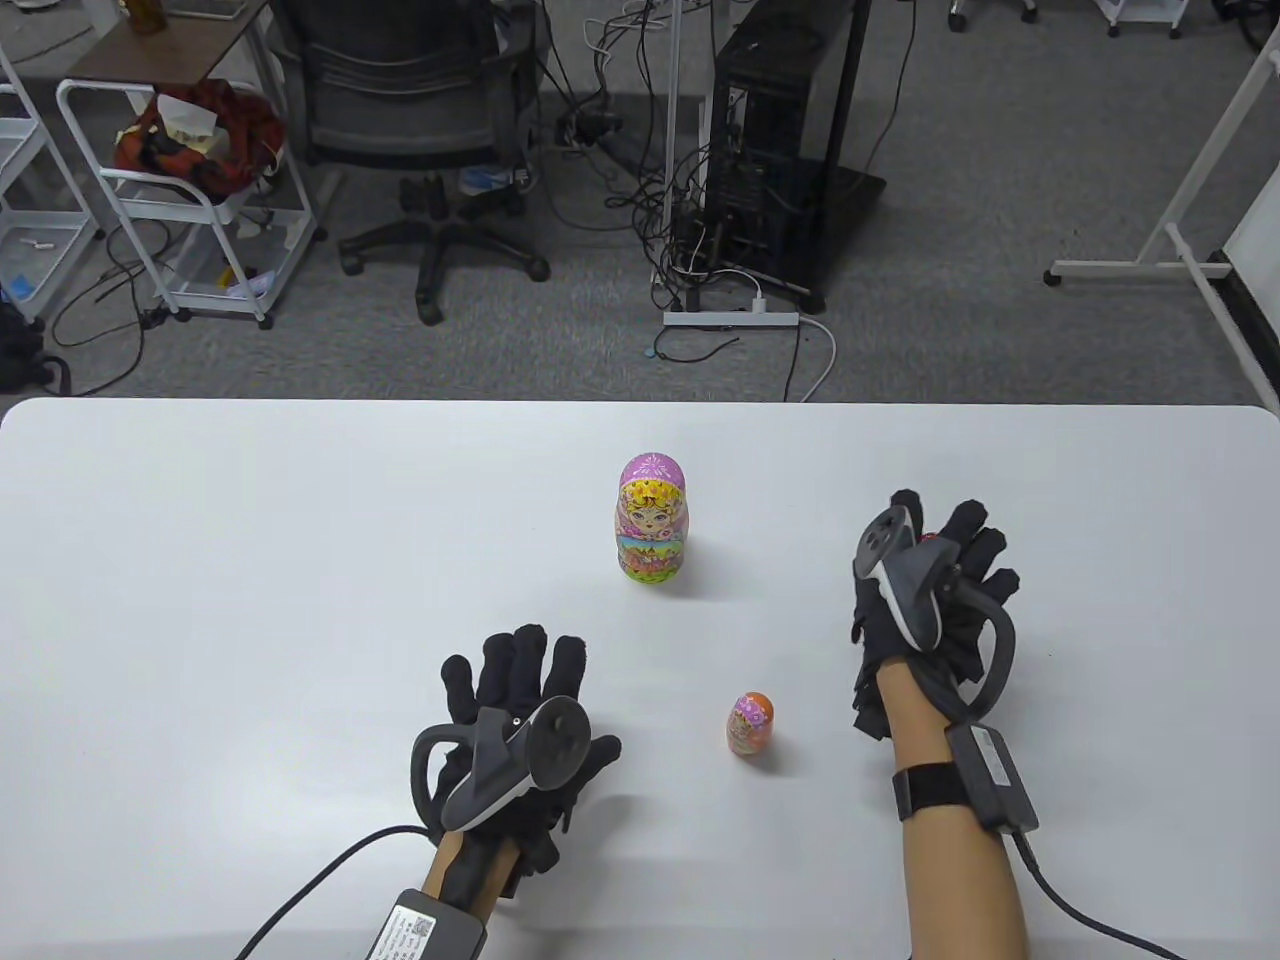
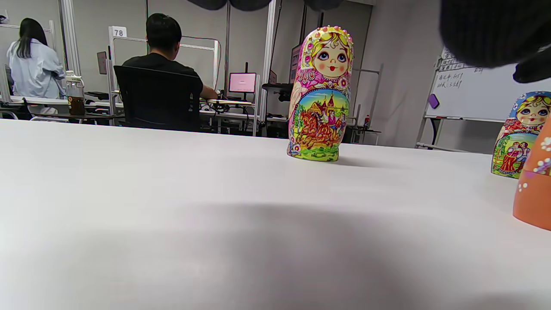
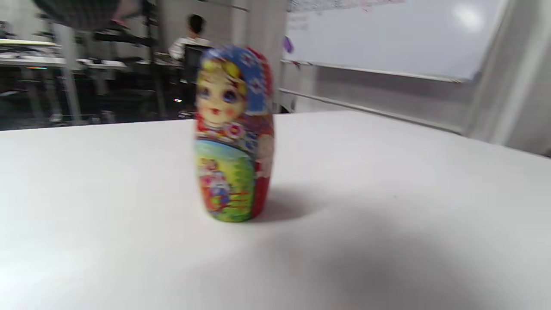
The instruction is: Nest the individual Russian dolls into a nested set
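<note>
The left half of the bench [image 1: 200,560] lies bare, open to a hand from the near edge. The pink doll [image 1: 651,518] stands upright mid-bench, with room on all sides. The small orange doll [image 1: 750,723] stands between the left hand [image 1: 520,720] and right hand [image 1: 930,600]. A blue-and-red doll [image 3: 234,137] stands before the right hand, seemingly under its fingers [image 1: 985,550]; the wrist view is blurred.

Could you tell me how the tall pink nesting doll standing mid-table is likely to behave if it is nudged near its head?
The tall pink nesting doll stands upright on a narrow base, so a high push would probably tip it. Its rounded body would likely roll once down. The painted surface looks glossy, so it may be slippery in gloved fingers.
</note>
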`<state>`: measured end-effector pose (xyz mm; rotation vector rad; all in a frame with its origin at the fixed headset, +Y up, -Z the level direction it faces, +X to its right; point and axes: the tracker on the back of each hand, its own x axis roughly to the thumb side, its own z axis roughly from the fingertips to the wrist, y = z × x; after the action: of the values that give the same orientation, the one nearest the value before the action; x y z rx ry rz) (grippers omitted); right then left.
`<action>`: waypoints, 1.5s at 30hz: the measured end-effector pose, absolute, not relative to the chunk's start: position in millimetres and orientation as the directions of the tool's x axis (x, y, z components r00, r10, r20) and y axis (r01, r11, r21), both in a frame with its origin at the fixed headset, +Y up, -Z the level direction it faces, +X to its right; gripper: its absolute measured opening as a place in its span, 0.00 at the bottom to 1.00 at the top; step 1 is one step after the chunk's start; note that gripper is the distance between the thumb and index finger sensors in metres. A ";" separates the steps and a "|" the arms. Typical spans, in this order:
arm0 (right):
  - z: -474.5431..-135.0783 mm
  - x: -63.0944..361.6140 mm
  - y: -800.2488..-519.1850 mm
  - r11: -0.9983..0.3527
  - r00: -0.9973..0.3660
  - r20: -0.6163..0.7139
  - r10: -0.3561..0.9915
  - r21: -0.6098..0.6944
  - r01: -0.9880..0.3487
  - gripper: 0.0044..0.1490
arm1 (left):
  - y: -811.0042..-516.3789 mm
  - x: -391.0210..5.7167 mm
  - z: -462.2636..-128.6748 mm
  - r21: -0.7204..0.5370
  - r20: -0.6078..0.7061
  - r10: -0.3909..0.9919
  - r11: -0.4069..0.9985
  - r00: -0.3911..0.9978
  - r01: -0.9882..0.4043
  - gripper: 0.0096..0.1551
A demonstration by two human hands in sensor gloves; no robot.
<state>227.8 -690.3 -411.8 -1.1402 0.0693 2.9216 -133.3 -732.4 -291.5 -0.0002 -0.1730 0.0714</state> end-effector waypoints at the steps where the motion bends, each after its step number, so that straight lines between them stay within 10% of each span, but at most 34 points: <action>1: -416.3 236.8 -696.9 -0.996 -0.707 -0.707 0.006 0.060 -0.068 0.52 | -732.9 -133.5 -291.5 -0.011 0.171 0.075 0.997 0.983 -0.074 0.62; 7: -421.8 256.6 -725.1 -0.943 -0.655 -0.723 0.219 0.015 -0.332 0.43 | -736.7 -127.5 -295.3 -0.040 0.180 0.055 0.998 0.982 -0.049 0.61; 14: -417.1 241.8 -716.0 -0.968 -0.729 -0.652 0.208 -0.030 -0.249 0.40 | -735.6 -131.0 -296.8 -0.035 0.173 0.080 0.997 0.982 -0.075 0.60; 23: -348.0 177.2 -675.2 -0.829 -0.847 -0.069 0.527 -0.261 -0.494 0.40 | -721.7 -127.1 -286.7 0.044 0.213 0.128 0.989 0.969 -0.141 0.60; 31: -295.4 131.7 -668.8 -0.615 -0.614 0.152 0.774 -0.049 -0.787 0.40 | -712.1 -115.9 -274.0 0.123 0.280 0.181 0.967 0.943 -0.223 0.62; 45: -279.4 109.8 -694.0 -0.622 -0.572 0.302 0.763 0.101 -0.777 0.40 | -712.8 -108.8 -269.9 0.081 0.333 0.255 0.951 0.908 -0.297 0.68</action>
<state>109.8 -694.0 -279.4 0.3981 -0.0526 2.2067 -108.8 -712.8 -269.9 0.1312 -0.3259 0.2856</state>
